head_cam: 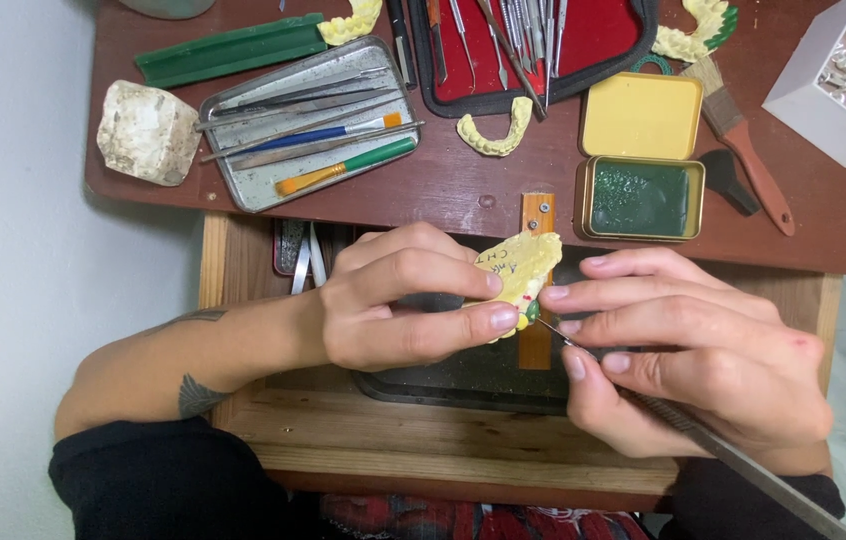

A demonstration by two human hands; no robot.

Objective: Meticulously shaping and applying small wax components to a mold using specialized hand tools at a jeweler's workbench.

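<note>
Left hand [398, 300] pinching yellow dental cast [521, 268]. Right hand [688, 350] pinching metal carving tool [703, 440]; tip apparently touching cast's near edge, tool axis running near-right.

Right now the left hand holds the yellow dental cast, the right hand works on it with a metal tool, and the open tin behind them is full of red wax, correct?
Not quite. The head view shows the open tin holds green material, not red. The rest stands: the left hand holds the yellow dental cast and the right hand works on it with a metal tool.
</note>
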